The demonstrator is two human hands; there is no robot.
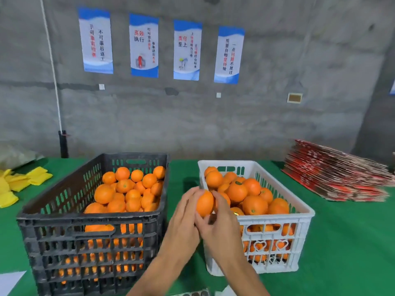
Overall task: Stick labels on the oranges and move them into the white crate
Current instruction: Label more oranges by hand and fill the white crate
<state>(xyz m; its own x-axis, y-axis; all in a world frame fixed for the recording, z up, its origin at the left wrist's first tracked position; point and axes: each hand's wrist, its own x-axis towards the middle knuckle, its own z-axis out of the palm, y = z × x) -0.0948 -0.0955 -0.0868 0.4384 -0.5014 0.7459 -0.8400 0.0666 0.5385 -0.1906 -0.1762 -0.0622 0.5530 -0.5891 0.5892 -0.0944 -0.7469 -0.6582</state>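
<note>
I hold one orange (204, 203) between both hands, above the gap between the two crates. My left hand (183, 218) cups its left side with curled fingers. My right hand (220, 223) grips its right side, thumb across the lower face. No label can be made out on it. The black crate (92, 223) on the left holds several oranges (128, 189). The white crate (277, 218) on the right is heaped with several oranges (245, 193). A label sheet (192, 293) shows at the bottom edge.
Green cloth (346, 242) covers the table. Yellow foam pieces (19, 182) lie at the far left, and a white sheet (10, 280) at the bottom left. A stack of flat red cartons (337, 174) sits at the back right. A concrete wall with posters stands behind.
</note>
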